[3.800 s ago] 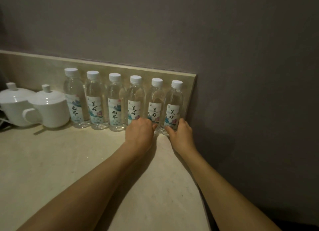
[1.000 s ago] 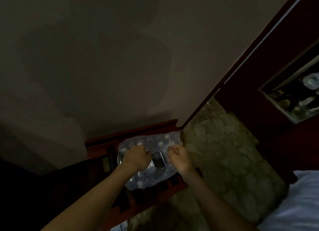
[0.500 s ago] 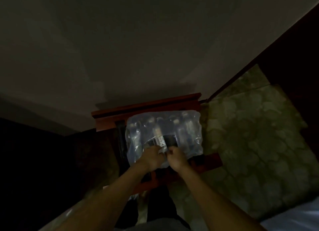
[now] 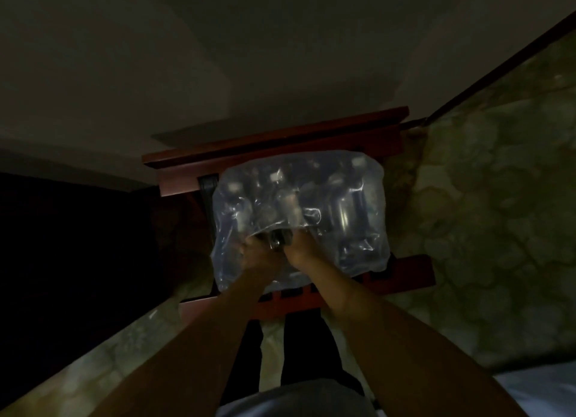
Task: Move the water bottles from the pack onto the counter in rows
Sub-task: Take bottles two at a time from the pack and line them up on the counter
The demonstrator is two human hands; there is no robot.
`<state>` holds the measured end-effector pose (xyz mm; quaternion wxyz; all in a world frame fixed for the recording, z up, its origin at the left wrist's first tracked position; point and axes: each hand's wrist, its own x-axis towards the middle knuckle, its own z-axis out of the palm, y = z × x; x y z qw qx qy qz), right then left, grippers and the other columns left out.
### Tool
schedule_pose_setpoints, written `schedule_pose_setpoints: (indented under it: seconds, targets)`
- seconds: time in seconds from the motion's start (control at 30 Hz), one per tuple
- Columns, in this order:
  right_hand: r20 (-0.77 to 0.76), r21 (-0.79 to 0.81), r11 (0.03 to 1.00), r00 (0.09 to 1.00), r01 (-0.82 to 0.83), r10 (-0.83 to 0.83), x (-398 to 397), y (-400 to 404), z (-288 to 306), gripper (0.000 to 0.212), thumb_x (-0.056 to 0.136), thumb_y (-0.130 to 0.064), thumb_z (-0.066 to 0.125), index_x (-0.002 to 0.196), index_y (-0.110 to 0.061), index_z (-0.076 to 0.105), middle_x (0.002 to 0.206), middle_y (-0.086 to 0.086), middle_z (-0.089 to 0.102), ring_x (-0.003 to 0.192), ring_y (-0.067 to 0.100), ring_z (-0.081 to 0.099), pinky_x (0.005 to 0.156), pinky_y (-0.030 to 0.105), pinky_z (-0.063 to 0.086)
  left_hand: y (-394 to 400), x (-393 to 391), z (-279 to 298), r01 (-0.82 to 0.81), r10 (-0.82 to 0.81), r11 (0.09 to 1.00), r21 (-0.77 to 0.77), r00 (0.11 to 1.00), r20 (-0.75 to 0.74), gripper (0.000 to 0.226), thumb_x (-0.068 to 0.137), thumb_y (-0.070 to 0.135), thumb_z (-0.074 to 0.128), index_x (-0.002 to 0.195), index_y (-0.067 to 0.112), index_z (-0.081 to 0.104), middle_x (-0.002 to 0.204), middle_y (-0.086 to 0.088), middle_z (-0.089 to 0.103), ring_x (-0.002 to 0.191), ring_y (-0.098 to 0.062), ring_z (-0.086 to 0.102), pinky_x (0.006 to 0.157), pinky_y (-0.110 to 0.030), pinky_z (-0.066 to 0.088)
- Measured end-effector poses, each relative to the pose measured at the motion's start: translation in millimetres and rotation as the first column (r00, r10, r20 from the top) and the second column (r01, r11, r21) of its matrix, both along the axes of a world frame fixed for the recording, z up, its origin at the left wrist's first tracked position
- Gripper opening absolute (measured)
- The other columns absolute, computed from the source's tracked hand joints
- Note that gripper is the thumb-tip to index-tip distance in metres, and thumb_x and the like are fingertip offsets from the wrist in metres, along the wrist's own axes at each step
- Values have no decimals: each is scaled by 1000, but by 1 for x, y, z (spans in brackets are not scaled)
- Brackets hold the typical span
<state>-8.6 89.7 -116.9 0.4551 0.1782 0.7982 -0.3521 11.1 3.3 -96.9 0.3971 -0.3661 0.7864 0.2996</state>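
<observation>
Both hands, left hand [image 4: 260,254] and right hand [image 4: 300,248], reach into the torn plastic-wrapped pack [image 4: 311,198]. Whether their fingers grip a bottle cannot be told. No label is readable in the dim light.

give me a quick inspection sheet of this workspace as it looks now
surface: wooden slatted rack, red-brown, standing against the wall
job's things: shrink-wrapped pack of water bottles lies on the rack, bottle caps dimly visible through the film
clutter: nothing seen
grippers: left hand and right hand both at the pack's near edge, fingers curled into the plastic film; too dark to tell if a bottle is held
cables: nothing seen
surroundings: patterned carpet, pale bedding at lower right, very dim light
</observation>
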Motion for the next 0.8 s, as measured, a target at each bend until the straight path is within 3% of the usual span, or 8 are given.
schedule_pose_setpoints:
  seconds: [0.07,0.17,0.23,0.4,0.5,0.57,0.67,0.8]
  targets:
    - [20,7,1000,1000,15,-15,-1,0,-9,25,96,-20,50,114,-5,57,102,13,65,87,24,64,82,38,56,1,-4,-14,-106,107,994,-31,993,41,58,91,21,59,139,-1,34,144,-23,34,128,-36,46,103,-44,45]
    - [50,36,999,999,-2,1,-4,3,-22,29,94,-20,52,118,-5,55,110,17,65,100,32,63,90,45,53,1,-4,-31,-201,206,975,-96,977,46,50,91,19,59,134,-2,44,138,-23,45,122,-35,53,95,-38,49]
    - [118,31,999,993,-29,25,-7,6,-30,30,96,-23,49,120,-7,56,116,17,64,106,33,62,94,47,50,0,-3,-39,-198,202,971,-133,979,17,35,94,19,54,121,-3,59,125,-22,60,113,-34,59,86,-36,50]
    - [279,45,992,955,-114,97,-12,6,-45,44,101,-37,38,132,-8,51,128,17,58,104,26,59,88,34,46,-3,-4,-51,-145,158,966,-214,987,44,39,99,29,45,117,1,65,123,-19,64,115,-33,58,93,-36,46]
    - [431,34,996,901,-80,58,-18,-7,-50,53,101,-43,38,137,-6,47,139,17,50,125,28,50,107,36,39,-4,-2,-55,-134,148,982,-136,983,104,39,98,32,49,120,3,64,123,-18,63,115,-33,58,95,-38,46]
    - [496,58,993,866,-107,64,-20,-11,-48,63,98,-51,37,142,-6,41,145,15,43,132,28,43,109,35,33,-3,2,-55,-113,128,987,-115,984,125,39,96,36,52,113,5,67,118,-16,66,111,-31,61,95,-39,49]
    - [452,69,992,890,-105,63,-19,-10,-48,61,98,-50,36,141,-7,42,148,17,40,135,32,39,110,39,30,-2,5,-55,-197,208,975,-101,972,109,39,91,41,57,109,10,71,111,-13,70,102,-28,65,92,-39,53]
    - [373,59,998,926,34,-54,-11,-10,-53,49,99,-45,39,130,-9,53,137,13,53,125,28,51,101,36,39,-5,0,-51,-181,186,982,-57,978,98,32,92,33,59,108,7,68,110,-13,69,101,-27,65,92,-40,53]
